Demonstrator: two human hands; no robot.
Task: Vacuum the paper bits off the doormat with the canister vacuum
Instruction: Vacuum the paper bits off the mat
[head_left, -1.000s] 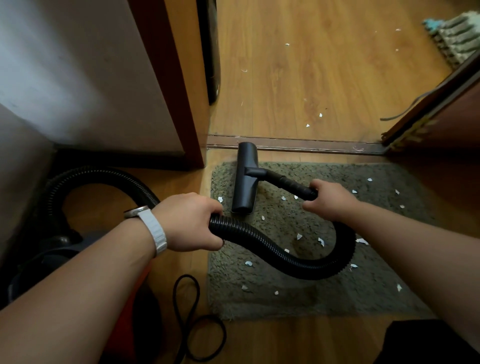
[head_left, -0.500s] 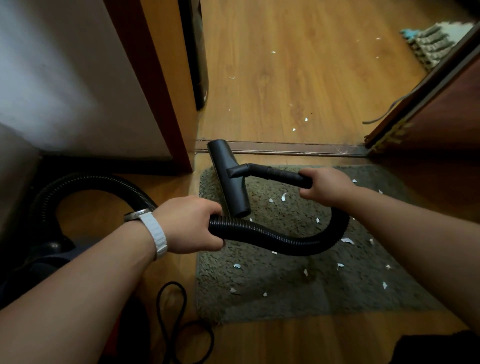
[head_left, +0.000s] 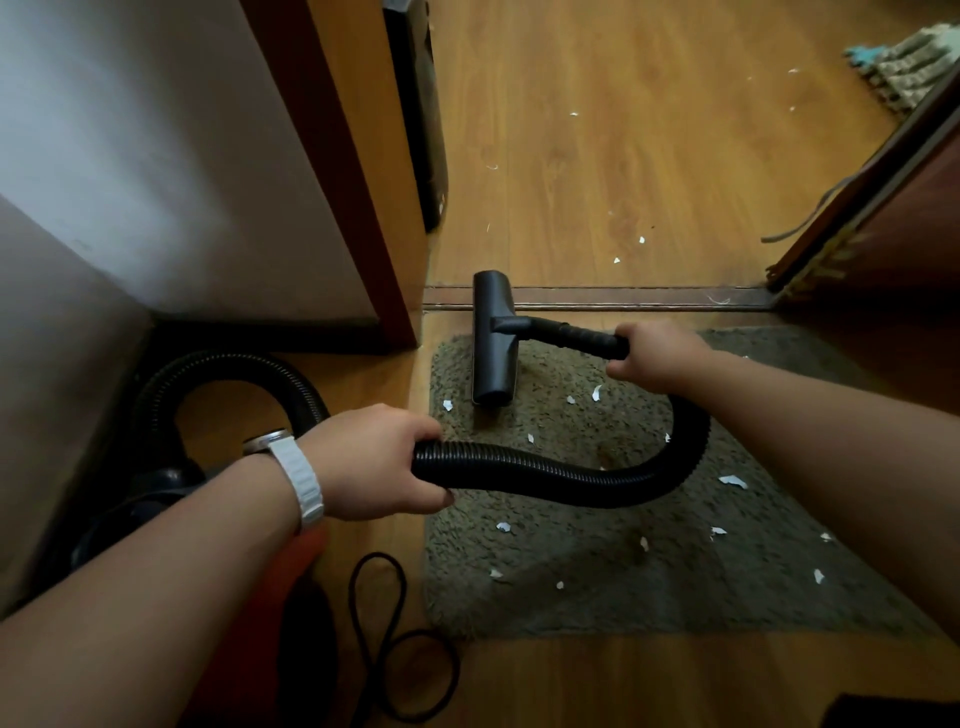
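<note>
- One wooden floor (head_left: 623, 156) runs through the doorway, crossed by one dark threshold strip (head_left: 623, 299).
- One pale wall (head_left: 156, 156) fills the left, ending at a brown door frame (head_left: 363, 182). A tall black object (head_left: 421, 130) stands just behind the frame.
- One grey-green doormat (head_left: 623, 597) lies on the floor just this side of the strip.
- One open door (head_left: 909, 218) is at the right edge, with a fringed rug (head_left: 904, 67) past it.
- One canister vacuum (head_left: 156, 499), dark with an orange part, sits at lower left, largely hidden by the left forearm.
- One ribbed black hose (head_left: 545, 475) arches up from the canister and curves across the doormat, covering part of the pile.
- Two hands: the left hand (head_left: 374, 462) is wrapped round the hose at the mat's left edge, and the right hand (head_left: 660, 356) grips the rigid tube (head_left: 571, 335).
- One floor nozzle (head_left: 493, 343) rests on the mat's far left corner, its far end over the strip.
- One black cord (head_left: 384, 665) loops on the floor beside the mat.
- One watch with a white strap (head_left: 298, 478) is on the left wrist.
- About thirteen white paper bits (head_left: 732, 481) are scattered on the doormat. Roughly seven more lie on the floor beyond the strip.
</note>
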